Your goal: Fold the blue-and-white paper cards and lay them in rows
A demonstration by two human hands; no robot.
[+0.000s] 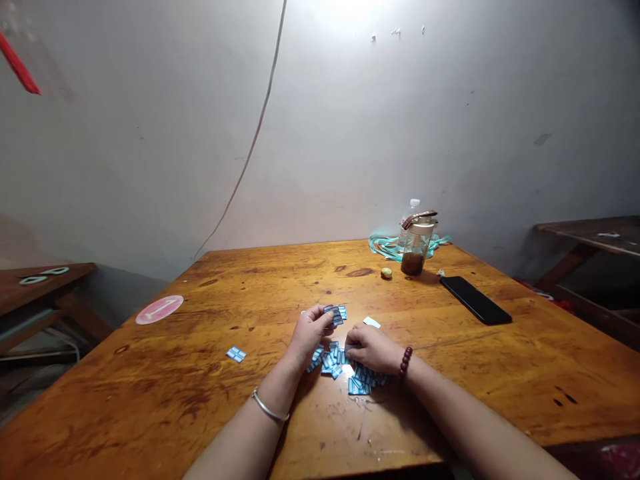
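Small blue-and-white cards (335, 314) are pinched between the thumb and fingers of my left hand (311, 333), held above the table. My right hand (373, 348) is lower and close beside it, its fingers curled down at a loose pile of similar cards (329, 362). What its fingertips grip is hidden. More of the pile spreads under and in front of my right hand. A white card (371, 322) lies just beyond that hand. One separate blue-and-white card (236, 354) rests on the table to the left.
On the wooden table (270, 287) stand a lidded cup with dark liquid (414, 257) and a clear bottle (414, 203) behind it. Teal straps (384, 247) and a small yellowish object (387, 273) are nearby. A black phone (475, 300) lies right, a pink round sign (160, 310) left.
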